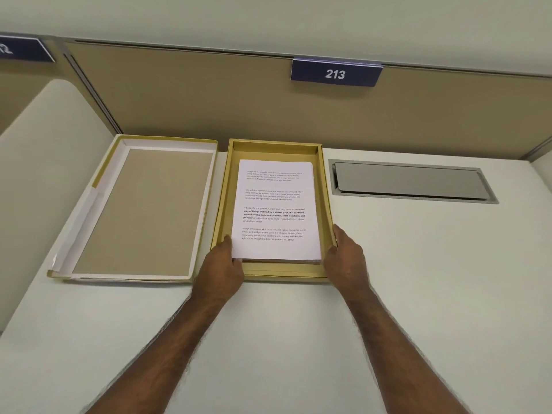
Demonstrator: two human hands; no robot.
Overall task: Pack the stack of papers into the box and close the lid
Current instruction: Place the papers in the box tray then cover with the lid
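A stack of white printed papers (276, 210) lies inside the open yellow box (326, 186) in the middle of the desk. My left hand (222, 268) grips the stack's near left corner, thumb on the top sheet. My right hand (346, 255) holds the stack's near right side, against the box's right wall. The near end of the stack sits slightly raised above the box floor. The box lid (140, 210) lies upside down to the left of the box, its brown inside facing up.
A grey cable hatch (412, 182) is set in the white desk to the right of the box. A tan partition (209, 97) with a blue sign reading 213 (336, 73) stands behind the box and lid.
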